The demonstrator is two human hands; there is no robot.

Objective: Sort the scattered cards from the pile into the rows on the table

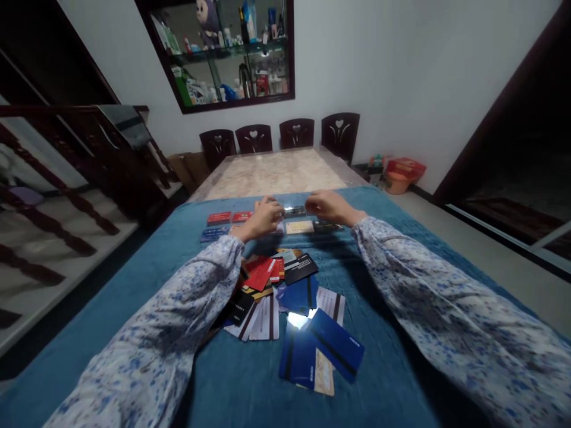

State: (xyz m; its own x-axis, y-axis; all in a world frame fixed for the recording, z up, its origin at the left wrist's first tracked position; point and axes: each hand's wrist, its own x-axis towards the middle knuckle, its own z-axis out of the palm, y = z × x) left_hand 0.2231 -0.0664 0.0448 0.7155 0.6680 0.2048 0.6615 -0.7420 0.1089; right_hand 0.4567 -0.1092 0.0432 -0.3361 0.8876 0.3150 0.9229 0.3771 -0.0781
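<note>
My left hand (266,217) bends its fingers down over the upper row of cards, by the left end of a dark card (294,211). Close to that card's right end, my right hand (328,205) has its fingers curled in; what lies between the fingertips of either hand is hidden. Left of my left hand are two red cards (219,218). The lower row shows a blue card (215,233), a cream card (300,227) and a black card (328,226). Nearer me spreads a loose heap with a red card (259,273), a black card (301,269) and blue cards (336,343).
A blue cloth (147,303) covers the near part of the table, with a bare marble-patterned top (281,172) beyond it. Several dark chairs (297,133) stand at the far end. A railing (57,178) runs on the left; an orange bin (398,181) is at right.
</note>
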